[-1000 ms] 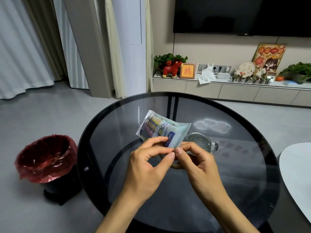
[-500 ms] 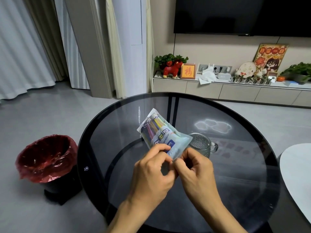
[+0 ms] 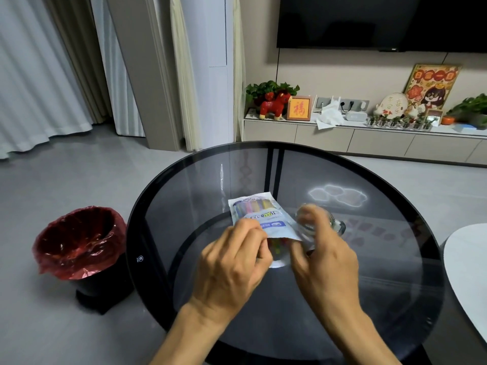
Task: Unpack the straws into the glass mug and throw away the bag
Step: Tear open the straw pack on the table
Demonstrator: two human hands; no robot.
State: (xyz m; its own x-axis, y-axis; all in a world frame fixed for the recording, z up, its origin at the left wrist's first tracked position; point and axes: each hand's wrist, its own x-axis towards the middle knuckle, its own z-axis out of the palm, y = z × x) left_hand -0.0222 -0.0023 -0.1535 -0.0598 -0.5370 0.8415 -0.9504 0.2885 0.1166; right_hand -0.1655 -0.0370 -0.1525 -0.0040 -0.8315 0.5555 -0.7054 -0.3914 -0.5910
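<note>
Straws still sit inside the bag (image 3: 259,216), held above the table (image 3: 395,285) by the left hand (image 3: 234,267), whose curled fingers pinch its near edge. Just right of it the right hand (image 3: 325,255) is blurred; its grip cannot be told. Opening the bag looks like the step underway. Next, draw the straws out into the glass mug (image 3: 333,225) just beyond the right hand.
</note>
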